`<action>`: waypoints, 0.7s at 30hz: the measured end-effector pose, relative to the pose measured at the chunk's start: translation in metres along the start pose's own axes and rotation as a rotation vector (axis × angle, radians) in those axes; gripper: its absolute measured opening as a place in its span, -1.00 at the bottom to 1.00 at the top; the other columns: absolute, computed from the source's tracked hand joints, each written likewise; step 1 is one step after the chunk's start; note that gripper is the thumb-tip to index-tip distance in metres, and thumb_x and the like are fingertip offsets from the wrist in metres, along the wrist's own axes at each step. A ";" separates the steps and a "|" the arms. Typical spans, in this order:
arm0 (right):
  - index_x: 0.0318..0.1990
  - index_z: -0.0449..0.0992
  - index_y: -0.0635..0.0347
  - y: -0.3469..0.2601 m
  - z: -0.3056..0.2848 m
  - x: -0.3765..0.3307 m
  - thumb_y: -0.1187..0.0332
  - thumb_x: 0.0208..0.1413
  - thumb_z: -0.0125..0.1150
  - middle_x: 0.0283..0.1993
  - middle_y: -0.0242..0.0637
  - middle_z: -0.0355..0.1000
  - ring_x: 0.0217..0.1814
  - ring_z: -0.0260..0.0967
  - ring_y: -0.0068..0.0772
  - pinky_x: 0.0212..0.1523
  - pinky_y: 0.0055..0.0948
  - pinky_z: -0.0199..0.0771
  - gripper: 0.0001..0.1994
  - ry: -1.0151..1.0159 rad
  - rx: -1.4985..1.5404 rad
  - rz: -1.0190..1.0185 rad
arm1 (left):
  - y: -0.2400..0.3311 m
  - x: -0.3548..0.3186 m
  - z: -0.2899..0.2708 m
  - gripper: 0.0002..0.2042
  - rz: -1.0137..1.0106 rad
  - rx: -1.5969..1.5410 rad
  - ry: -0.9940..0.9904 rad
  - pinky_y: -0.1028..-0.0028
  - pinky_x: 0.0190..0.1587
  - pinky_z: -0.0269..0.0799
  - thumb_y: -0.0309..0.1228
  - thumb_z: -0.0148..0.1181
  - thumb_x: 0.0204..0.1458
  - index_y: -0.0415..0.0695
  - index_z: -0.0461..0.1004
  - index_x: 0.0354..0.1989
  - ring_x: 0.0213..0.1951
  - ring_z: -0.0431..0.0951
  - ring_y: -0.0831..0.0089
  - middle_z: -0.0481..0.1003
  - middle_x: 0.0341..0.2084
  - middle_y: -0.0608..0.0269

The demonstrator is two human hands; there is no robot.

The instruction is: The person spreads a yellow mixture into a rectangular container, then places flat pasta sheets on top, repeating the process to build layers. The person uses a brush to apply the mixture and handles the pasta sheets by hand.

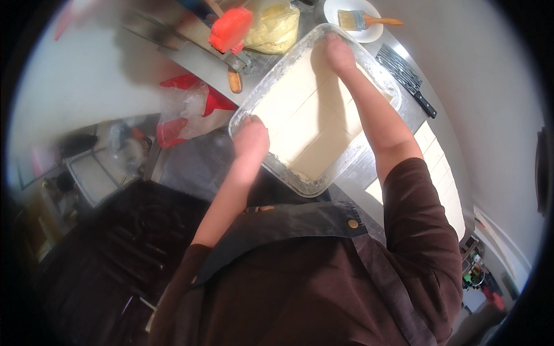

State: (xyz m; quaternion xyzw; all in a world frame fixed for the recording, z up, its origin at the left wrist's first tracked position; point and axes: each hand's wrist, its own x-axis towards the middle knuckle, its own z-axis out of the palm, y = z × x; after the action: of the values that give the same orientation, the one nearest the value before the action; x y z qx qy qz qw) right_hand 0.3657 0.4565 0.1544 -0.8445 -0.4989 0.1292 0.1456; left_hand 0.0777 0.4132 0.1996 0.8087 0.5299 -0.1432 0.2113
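A clear plastic tub point(304, 185) with flour-dusted walls sits tilted across the steel worktop in front of me. Flat, pale dough slabs point(296, 111) line it, with straight cut lines between them. At its near-left wall, my left hand point(252, 137) is closed over the rim. My right arm reaches across the dough, and my right hand point(339, 55) is closed at the far wall, its fingertips at the rim. A shadow from that arm falls over the middle slabs. The undersides of both grips are hidden.
A brush point(353, 21) lies over a white bowl point(375, 34) at the back. Right of the tub lie a black-handled knife point(426, 105) and more cut dough point(443, 173). Back left are a yellowish bag point(273, 27), a wooden handle point(234, 81) and a red-and-clear plastic bag point(183, 108).
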 end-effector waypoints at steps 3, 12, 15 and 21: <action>-0.18 0.30 0.26 0.008 0.005 0.008 0.42 0.07 -0.29 -0.10 0.03 0.30 -0.08 0.30 0.02 -0.12 -0.19 0.35 -0.76 -0.092 0.003 0.064 | 0.003 0.001 -0.011 -0.77 -0.027 -0.023 -0.023 0.27 -0.18 0.39 -0.45 -0.07 -0.05 -0.32 0.33 -0.24 -0.20 0.45 0.09 0.31 -0.13 -0.09; -0.19 0.30 0.27 -0.003 -0.006 -0.004 0.42 0.05 -0.28 -0.06 -0.01 0.28 -0.08 0.31 -0.01 -0.10 -0.17 0.34 -0.76 0.026 -0.068 -0.084 | -0.004 0.001 0.006 -0.72 0.032 0.057 0.078 0.24 -0.23 0.41 -0.35 0.09 -0.08 -0.31 0.34 -0.27 -0.25 0.46 0.08 0.33 -0.18 -0.04; -0.20 0.30 0.26 -0.001 -0.004 -0.003 0.42 0.06 -0.29 -0.06 -0.01 0.28 -0.09 0.31 -0.01 -0.11 -0.17 0.34 -0.77 -0.022 -0.078 -0.078 | -0.005 0.002 0.011 -0.71 0.049 0.075 0.057 0.24 -0.24 0.41 -0.35 0.07 -0.07 -0.30 0.33 -0.24 -0.25 0.47 0.09 0.32 -0.17 -0.04; -0.21 0.30 0.25 0.008 0.008 0.012 0.39 0.06 -0.27 -0.05 0.00 0.27 -0.04 0.27 0.00 -0.07 -0.17 0.30 -0.77 0.023 0.057 0.015 | 0.001 0.000 0.004 -0.73 0.015 0.031 0.062 0.29 -0.18 0.39 -0.51 -0.15 -0.04 -0.35 0.30 -0.16 -0.23 0.46 0.12 0.31 -0.15 -0.06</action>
State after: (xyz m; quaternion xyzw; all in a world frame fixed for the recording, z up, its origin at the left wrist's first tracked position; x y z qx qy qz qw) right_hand 0.3749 0.4647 0.1429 -0.8452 -0.4869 0.1346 0.1742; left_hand 0.0784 0.4110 0.1957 0.8199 0.5279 -0.1246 0.1833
